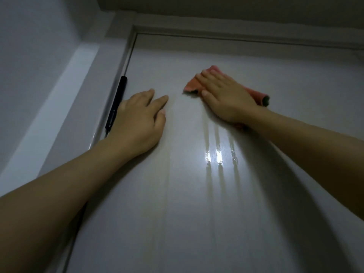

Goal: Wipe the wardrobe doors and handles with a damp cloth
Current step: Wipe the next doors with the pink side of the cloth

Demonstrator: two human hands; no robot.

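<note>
A pale grey wardrobe door (187, 203) fills the view, seen from below. My right hand (226, 97) lies flat with straight fingers on a pink cloth (192, 85), pressing it against the upper part of the door. Wet streaks (218, 154) run down the door beneath that hand and shine in the light. My left hand (137, 119) rests flat on the door to the left, fingers straight, holding nothing. A black bar handle (118, 99) runs along the door's left edge, partly hidden behind my left hand.
The door frame (236, 34) crosses the top, with the ceiling just above it. A side panel and grey wall (39, 75) stand close on the left.
</note>
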